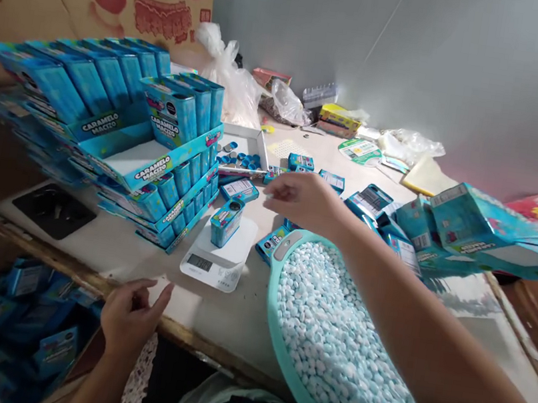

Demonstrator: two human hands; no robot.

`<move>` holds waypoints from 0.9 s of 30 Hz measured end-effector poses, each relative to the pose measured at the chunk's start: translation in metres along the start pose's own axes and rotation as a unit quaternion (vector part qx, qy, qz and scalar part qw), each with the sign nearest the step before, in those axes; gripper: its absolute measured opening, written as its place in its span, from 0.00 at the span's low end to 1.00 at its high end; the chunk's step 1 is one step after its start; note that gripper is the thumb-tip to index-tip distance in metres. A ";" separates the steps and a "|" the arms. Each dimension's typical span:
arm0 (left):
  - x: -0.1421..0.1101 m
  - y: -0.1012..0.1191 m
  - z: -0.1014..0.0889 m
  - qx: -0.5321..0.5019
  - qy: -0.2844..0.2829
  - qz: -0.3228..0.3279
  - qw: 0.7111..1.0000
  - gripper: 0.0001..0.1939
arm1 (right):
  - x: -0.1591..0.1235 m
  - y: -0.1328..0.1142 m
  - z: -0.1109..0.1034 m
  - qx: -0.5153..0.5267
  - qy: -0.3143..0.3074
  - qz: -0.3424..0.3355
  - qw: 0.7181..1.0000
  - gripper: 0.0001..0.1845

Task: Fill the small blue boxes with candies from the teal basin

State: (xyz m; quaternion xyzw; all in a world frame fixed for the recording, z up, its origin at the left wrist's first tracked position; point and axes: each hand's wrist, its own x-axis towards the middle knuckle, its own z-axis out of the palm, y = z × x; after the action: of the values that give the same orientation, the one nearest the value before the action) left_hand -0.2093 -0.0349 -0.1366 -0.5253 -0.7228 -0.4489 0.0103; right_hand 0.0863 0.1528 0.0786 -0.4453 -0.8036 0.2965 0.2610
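On a white digital kitchen scale [234, 264] stands a blue candy tin [226, 223], upright, its round top opening showing. My left hand [133, 316] hovers at the table's front edge, thumb and fingers apart, with nothing in it. Above the table beyond the scale, my right hand [303, 196] has its fingers curled and drawn together; whatever they hold, if anything, is too small to make out. My right forearm crosses over a turquoise basin [275, 310] full of small pale blue and white candies [330, 332].
Stacked display trays [153, 167] of blue tins rise at left. A white box lid [261, 150] holds small round caps. Loose blue tins [240, 189] lie behind the scale, and folded blue cartons [477, 226] at right. More tins [29, 320] fill a box below left.
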 end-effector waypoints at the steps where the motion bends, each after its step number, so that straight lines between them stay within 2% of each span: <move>1: 0.000 -0.001 0.000 -0.003 0.003 0.018 1.000 0.17 | 0.016 -0.002 0.007 0.002 -0.020 -0.014 1.000 0.10; 3: 0.001 -0.002 0.000 -0.008 0.016 0.052 0.998 0.16 | 0.040 -0.003 0.020 -0.022 -0.053 -0.040 0.998 0.07; 6: 0.001 -0.001 -0.001 -0.008 0.034 0.088 0.996 0.14 | 0.057 0.000 0.034 -0.094 -0.105 -0.081 0.987 0.06; 10: 0.000 -0.001 -0.002 -0.011 0.037 0.107 0.993 0.12 | 0.059 0.003 0.041 -0.144 -0.158 -0.114 0.970 0.10; 14: 0.001 -0.001 -0.003 -0.016 0.036 0.127 0.991 0.12 | 0.057 0.000 0.041 -0.145 -0.164 -0.110 0.969 0.09; 20: 0.003 -0.001 -0.005 -0.038 0.026 0.148 0.988 0.16 | 0.058 -0.002 0.040 -0.095 -0.160 -0.141 0.972 0.07; 23: 0.001 0.000 -0.006 -0.050 0.030 0.144 0.988 0.18 | 0.057 0.003 0.045 -0.062 -0.148 -0.115 0.980 0.07; 27: 0.001 0.001 -0.007 -0.048 0.029 0.145 0.988 0.21 | 0.056 0.014 0.054 0.030 -0.145 -0.047 0.988 0.07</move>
State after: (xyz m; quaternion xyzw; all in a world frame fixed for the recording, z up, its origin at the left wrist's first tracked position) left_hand -0.2123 -0.0387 -0.1309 -0.6116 -0.6161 -0.4914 0.0709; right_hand 0.0312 0.1943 0.0405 -0.3511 -0.8440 0.3688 0.1688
